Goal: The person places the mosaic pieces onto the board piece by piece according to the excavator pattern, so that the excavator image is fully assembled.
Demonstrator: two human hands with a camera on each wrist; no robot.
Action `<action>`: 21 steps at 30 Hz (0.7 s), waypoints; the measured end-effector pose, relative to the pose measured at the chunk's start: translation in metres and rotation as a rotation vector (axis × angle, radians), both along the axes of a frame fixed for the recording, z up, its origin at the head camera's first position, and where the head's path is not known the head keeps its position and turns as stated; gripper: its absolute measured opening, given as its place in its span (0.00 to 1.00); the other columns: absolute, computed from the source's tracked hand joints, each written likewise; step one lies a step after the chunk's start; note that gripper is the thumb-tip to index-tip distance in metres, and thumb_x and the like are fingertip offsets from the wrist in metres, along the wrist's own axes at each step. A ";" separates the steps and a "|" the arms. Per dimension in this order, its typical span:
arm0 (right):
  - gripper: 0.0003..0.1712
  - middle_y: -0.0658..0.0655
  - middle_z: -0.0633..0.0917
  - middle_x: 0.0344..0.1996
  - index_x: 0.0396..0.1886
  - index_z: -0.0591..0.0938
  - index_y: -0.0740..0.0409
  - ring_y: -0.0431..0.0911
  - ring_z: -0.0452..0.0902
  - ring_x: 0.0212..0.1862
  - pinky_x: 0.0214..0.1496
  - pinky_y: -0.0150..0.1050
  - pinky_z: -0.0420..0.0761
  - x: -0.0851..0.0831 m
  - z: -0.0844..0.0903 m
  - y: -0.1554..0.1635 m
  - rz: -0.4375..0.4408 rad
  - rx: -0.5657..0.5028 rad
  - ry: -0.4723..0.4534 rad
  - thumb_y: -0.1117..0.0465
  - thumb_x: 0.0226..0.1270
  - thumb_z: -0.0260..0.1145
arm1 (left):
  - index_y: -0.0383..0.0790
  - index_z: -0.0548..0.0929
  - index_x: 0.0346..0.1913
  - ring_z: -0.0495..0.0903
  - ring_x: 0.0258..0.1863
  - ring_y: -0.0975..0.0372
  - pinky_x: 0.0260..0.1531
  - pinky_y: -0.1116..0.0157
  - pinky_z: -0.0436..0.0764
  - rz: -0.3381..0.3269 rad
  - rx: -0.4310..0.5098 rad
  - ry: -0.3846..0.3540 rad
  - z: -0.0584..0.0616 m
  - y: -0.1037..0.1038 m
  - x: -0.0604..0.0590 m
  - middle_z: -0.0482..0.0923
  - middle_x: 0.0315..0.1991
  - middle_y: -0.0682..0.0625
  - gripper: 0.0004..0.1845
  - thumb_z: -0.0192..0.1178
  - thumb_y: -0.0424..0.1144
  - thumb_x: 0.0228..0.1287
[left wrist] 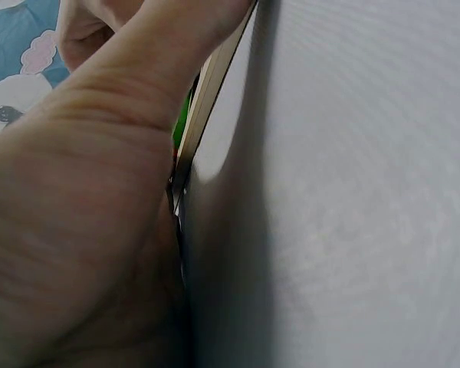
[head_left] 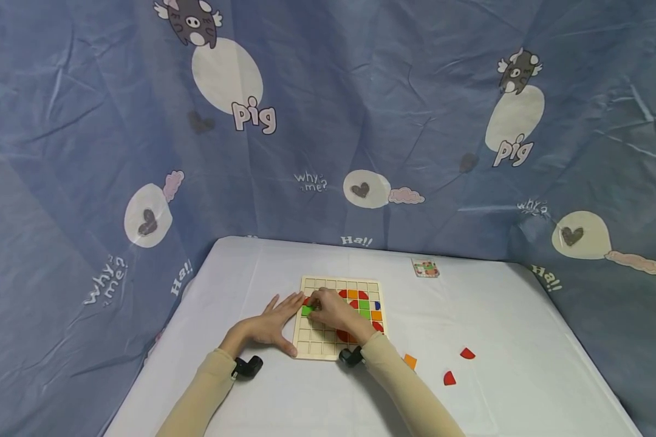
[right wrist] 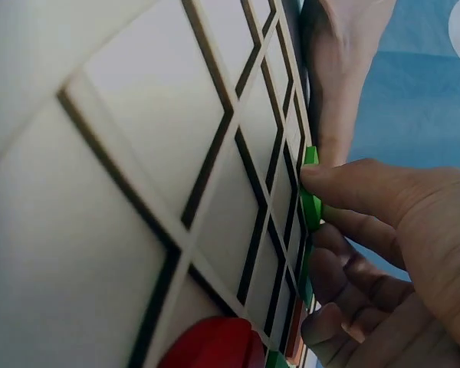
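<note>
Head view: a blue cartoon-print cloth (head_left: 328,121) hangs behind and around a white-covered worktop (head_left: 525,376). At lower centre lies a wooden grid board (head_left: 316,346) with red, orange, green and blue pieces seated in its right-hand cells. The left hand (head_left: 270,325), fingers straight and spread, rests flat against the board's left edge. The right hand (head_left: 336,312), over the board's upper-left cells, pinches a green square piece (head_left: 306,310) between thumb and fingers. An orange piece (head_left: 410,362) and two red quarter-round pieces (head_left: 467,353) lie loose on the worktop right of the board; a small card (head_left: 425,267) sits near the far edge.

Left wrist view: the left hand fills the left half of the frame, its thumb along the board edge (left wrist: 207,92), with a sliver of green beside it.

Right wrist view: thumb and fingers (right wrist: 353,188) pinch the green piece (right wrist: 312,201) just above the grid; a red piece (right wrist: 211,345) shows at bottom centre.
</note>
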State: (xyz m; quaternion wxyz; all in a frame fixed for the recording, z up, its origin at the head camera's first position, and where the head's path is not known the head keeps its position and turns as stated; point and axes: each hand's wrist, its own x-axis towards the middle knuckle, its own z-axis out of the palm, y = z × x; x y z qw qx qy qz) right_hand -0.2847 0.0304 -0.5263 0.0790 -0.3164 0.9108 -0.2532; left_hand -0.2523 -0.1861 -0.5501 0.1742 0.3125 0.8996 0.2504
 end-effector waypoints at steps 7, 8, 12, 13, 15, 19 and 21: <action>0.16 0.52 0.83 0.41 0.46 0.84 0.59 0.39 0.77 0.41 0.48 0.31 0.81 0.000 0.001 -0.002 -0.001 -0.006 0.000 0.57 0.60 0.72 | 0.41 0.36 0.77 0.31 0.78 0.50 0.72 0.42 0.26 0.008 -0.020 -0.001 0.000 -0.002 0.000 0.31 0.79 0.46 0.69 0.71 0.65 0.43; 0.16 0.51 0.83 0.40 0.45 0.84 0.59 0.38 0.77 0.41 0.47 0.30 0.81 0.000 0.001 -0.002 -0.001 -0.007 -0.002 0.57 0.60 0.72 | 0.41 0.36 0.77 0.31 0.78 0.50 0.72 0.42 0.26 0.009 -0.017 0.000 0.000 -0.002 0.000 0.31 0.79 0.46 0.70 0.72 0.65 0.43; 0.15 0.51 0.83 0.38 0.44 0.84 0.59 0.38 0.76 0.39 0.46 0.29 0.80 0.000 0.000 -0.002 -0.006 -0.006 -0.007 0.57 0.59 0.72 | 0.41 0.37 0.77 0.31 0.78 0.50 0.72 0.42 0.26 0.009 -0.008 -0.002 0.000 -0.002 0.000 0.31 0.79 0.46 0.70 0.72 0.65 0.42; 0.15 0.51 0.83 0.38 0.44 0.84 0.59 0.38 0.76 0.39 0.46 0.29 0.80 0.000 0.000 -0.002 -0.007 -0.006 -0.009 0.57 0.59 0.72 | 0.41 0.37 0.77 0.31 0.78 0.50 0.72 0.42 0.26 0.010 -0.006 -0.003 0.000 -0.001 0.000 0.31 0.79 0.46 0.70 0.72 0.65 0.42; 0.15 0.51 0.83 0.39 0.44 0.84 0.59 0.38 0.77 0.39 0.46 0.29 0.80 0.000 0.000 -0.002 -0.003 -0.009 -0.007 0.57 0.60 0.72 | 0.41 0.37 0.77 0.31 0.78 0.51 0.72 0.42 0.26 0.012 -0.005 -0.005 0.000 -0.001 0.000 0.31 0.79 0.46 0.70 0.72 0.65 0.42; 0.15 0.50 0.83 0.40 0.45 0.83 0.58 0.38 0.78 0.40 0.46 0.30 0.81 0.002 0.002 0.006 -0.012 -0.037 -0.007 0.56 0.61 0.70 | 0.42 0.37 0.77 0.31 0.78 0.52 0.73 0.43 0.26 0.020 -0.005 -0.006 -0.001 -0.002 -0.001 0.31 0.79 0.47 0.70 0.72 0.65 0.42; 0.14 0.51 0.82 0.40 0.45 0.83 0.58 0.39 0.78 0.40 0.44 0.31 0.81 0.005 0.004 0.014 -0.019 -0.059 -0.004 0.57 0.63 0.69 | 0.42 0.37 0.77 0.31 0.78 0.52 0.73 0.43 0.26 0.024 -0.010 -0.007 -0.001 -0.002 0.000 0.31 0.79 0.47 0.70 0.72 0.66 0.41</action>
